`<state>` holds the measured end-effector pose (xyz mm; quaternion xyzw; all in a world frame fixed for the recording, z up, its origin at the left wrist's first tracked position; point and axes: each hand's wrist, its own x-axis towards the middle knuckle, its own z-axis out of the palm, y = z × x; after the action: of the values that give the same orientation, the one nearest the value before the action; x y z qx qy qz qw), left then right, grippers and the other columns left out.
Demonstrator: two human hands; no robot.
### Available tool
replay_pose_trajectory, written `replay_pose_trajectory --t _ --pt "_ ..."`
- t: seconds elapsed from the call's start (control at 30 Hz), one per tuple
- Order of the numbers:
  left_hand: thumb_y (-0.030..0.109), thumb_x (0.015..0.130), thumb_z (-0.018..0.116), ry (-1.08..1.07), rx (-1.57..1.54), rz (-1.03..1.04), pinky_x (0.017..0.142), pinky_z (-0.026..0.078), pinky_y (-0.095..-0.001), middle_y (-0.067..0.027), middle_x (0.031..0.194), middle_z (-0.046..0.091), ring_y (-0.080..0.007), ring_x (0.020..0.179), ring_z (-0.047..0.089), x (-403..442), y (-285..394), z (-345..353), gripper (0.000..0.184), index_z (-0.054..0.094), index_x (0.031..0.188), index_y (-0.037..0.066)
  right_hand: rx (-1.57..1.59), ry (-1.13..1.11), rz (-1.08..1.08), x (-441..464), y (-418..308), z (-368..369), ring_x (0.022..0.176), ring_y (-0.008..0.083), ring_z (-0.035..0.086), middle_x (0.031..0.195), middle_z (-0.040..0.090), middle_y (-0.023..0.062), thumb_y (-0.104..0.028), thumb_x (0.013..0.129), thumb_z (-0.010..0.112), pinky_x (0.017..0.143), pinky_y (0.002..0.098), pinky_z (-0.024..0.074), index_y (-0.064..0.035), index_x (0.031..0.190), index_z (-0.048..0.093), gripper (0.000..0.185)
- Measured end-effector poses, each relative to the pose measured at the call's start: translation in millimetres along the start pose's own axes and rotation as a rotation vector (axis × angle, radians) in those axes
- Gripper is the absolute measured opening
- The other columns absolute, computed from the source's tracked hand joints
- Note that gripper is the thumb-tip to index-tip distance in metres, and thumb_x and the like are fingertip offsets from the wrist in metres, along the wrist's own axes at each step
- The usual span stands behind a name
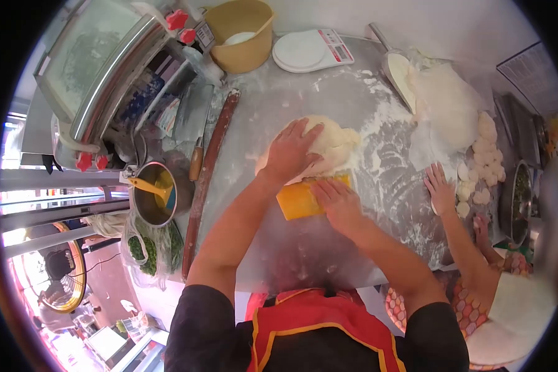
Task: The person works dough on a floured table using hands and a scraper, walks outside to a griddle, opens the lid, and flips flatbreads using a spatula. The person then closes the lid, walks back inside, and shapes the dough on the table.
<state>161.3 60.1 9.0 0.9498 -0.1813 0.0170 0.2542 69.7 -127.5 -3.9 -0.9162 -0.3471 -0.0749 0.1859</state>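
A large pale lump of dough (336,149) lies on the grey floured worktop (254,142). My left hand (293,150) rests flat on the dough's left part, fingers apart. Below it, my right hand (339,203) grips a yellow dough scraper (296,202), with the fingers over its upper face. The scraper's long edge is close to the dough's near side; whether it touches is hidden. Flour (384,149) is smeared over the surface right of the dough.
Left are a rolling pin (212,167), a cleaver (193,115) and a metal pot (155,193). A scale (310,49) and tan tub (245,46) stand behind. Right are a scoop (398,80), a bag (443,105), dough pieces (487,152) and another person's hand (440,189).
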Motion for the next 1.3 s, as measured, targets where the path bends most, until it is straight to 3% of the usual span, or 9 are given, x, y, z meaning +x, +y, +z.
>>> replay_pose_trajectory --t 0.27,0.37,0.43,0.53,0.7,0.83,0.93,1.17,1.3 --pt "0.037 0.081 0.068 -0.116 -0.169 -0.242 0.098 0.044 -0.0418 -0.0163 0.136 0.047 -0.0341 0.121 0.049 69 -57 -26 0.060 0.049 0.137 0.025 0.031 0.067 -0.123 116 56 18 0.099 0.0262 0.061 0.104 0.065 0.0068 -0.007 0.079 0.056 0.083 0.0390 0.0498 -0.0100 0.115 0.062 0.037" --pt "0.031 0.080 0.070 -0.088 -0.020 -0.279 0.100 0.041 -0.0418 -0.0201 0.133 0.047 -0.0373 0.121 0.048 77 -59 -31 0.062 0.047 0.138 0.026 0.090 -0.273 0.074 111 42 8 0.103 0.0284 0.060 0.107 0.065 0.0077 -0.007 0.083 0.052 0.087 0.0400 0.0482 -0.0086 0.116 0.061 0.035" --pt "0.031 0.079 0.071 -0.037 0.046 -0.182 0.101 0.040 -0.0425 -0.0212 0.133 0.046 -0.0388 0.121 0.047 63 -54 -20 0.063 0.047 0.138 0.029 0.089 0.075 -0.096 49 21 4 0.106 0.0311 0.058 0.112 0.063 0.0094 -0.008 0.084 0.052 0.091 0.0421 0.0466 -0.0074 0.118 0.060 0.035" --pt "0.032 0.078 0.073 0.042 0.069 -0.187 0.102 0.039 -0.0431 -0.0213 0.136 0.044 -0.0383 0.124 0.045 49 -47 -7 0.066 0.046 0.138 0.034 0.091 -0.146 0.061 -45 -30 -64 0.107 0.0324 0.058 0.117 0.062 0.0110 -0.011 0.083 0.057 0.094 0.0439 0.0455 -0.0068 0.121 0.059 0.038" --pt "0.033 0.078 0.074 -0.060 -0.126 -0.125 0.105 0.036 -0.0425 -0.0217 0.138 0.043 -0.0367 0.126 0.044 57 -55 -21 0.074 0.040 0.143 0.020 0.035 -0.192 0.192 -175 -61 -86 0.109 0.0288 0.056 0.118 0.061 0.0076 -0.016 0.082 0.060 0.095 0.0430 0.0446 -0.0098 0.120 0.061 0.038" --pt "0.051 0.073 0.074 -0.153 -0.578 -0.413 0.109 0.027 -0.0475 -0.0183 0.142 0.041 -0.0350 0.134 0.034 73 -66 -37 0.090 0.035 0.144 0.013 0.014 -0.123 0.141 -124 -25 -61 0.107 0.0279 0.057 0.118 0.062 0.0066 -0.016 0.082 0.061 0.094 0.0425 0.0448 -0.0109 0.118 0.062 0.036" --pt "0.062 0.076 0.065 -0.029 -0.006 -0.420 0.111 0.025 -0.0491 -0.0193 0.145 0.038 -0.0332 0.137 0.033 83 -47 -40 0.090 0.033 0.145 0.014 0.011 -0.057 0.070 -50 12 -34 0.106 0.0285 0.058 0.118 0.061 0.0077 -0.010 0.079 0.061 0.093 0.0430 0.0454 -0.0098 0.117 0.062 0.038" --pt "0.065 0.085 0.050 -0.116 -0.004 -0.412 0.109 0.025 -0.0542 -0.0178 0.145 0.040 -0.0321 0.135 0.036 107 -56 -3 0.079 0.037 0.144 0.014 0.045 0.078 -0.003 63 83 -8 0.104 0.0258 0.059 0.111 0.065 0.0059 -0.003 0.079 0.054 0.091 0.0412 0.0466 -0.0084 0.114 0.063 0.036" --pt "0.062 0.087 0.049 -0.111 0.014 -0.392 0.107 0.028 -0.0547 -0.0147 0.139 0.048 -0.0309 0.131 0.042 104 -54 11 0.070 0.045 0.139 0.014 0.065 0.072 0.005 30 80 -20 0.104 0.0266 0.058 0.112 0.065 0.0048 -0.009 0.082 0.053 0.093 0.0439 0.0434 -0.0095 0.115 0.063 0.034"
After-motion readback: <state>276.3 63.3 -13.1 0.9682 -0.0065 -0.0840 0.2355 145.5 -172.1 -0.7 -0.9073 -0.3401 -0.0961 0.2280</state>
